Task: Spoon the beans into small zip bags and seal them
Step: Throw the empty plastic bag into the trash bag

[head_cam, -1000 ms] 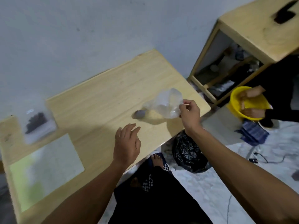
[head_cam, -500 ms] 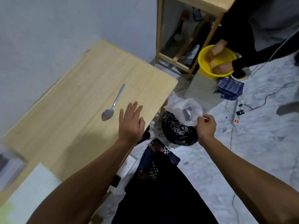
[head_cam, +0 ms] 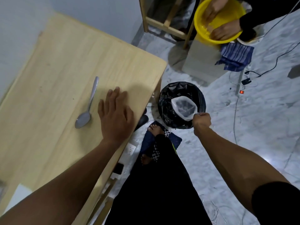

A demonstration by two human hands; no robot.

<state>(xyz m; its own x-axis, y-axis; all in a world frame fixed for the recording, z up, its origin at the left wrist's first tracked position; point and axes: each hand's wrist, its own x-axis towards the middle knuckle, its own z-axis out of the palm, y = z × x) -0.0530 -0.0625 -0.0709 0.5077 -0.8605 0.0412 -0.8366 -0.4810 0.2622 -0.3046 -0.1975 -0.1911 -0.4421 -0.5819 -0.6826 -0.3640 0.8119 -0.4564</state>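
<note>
My right hand (head_cam: 202, 121) pinches the edge of a clear plastic bag (head_cam: 184, 108) and holds it, mouth open, over a bin lined with a black bag (head_cam: 167, 104) on the floor. My left hand (head_cam: 116, 115) lies flat with fingers spread on the wooden table (head_cam: 65, 62), near its right edge. A metal spoon (head_cam: 87, 106) lies on the table just left of that hand, bowl toward me. No beans are visible.
Another person's hands are in a yellow bucket (head_cam: 217, 21) at the top right. A wooden stool frame (head_cam: 164, 21), a grey block (head_cam: 201, 62), a blue striped cloth (head_cam: 235, 56) and cables with a power strip (head_cam: 241, 85) occupy the floor. My foot (head_cam: 155, 129) is beside the bin.
My right hand carried the clear bag off the table to the right and down over the black-lined bin. My left hand stayed flat on the table. My view swung right.
</note>
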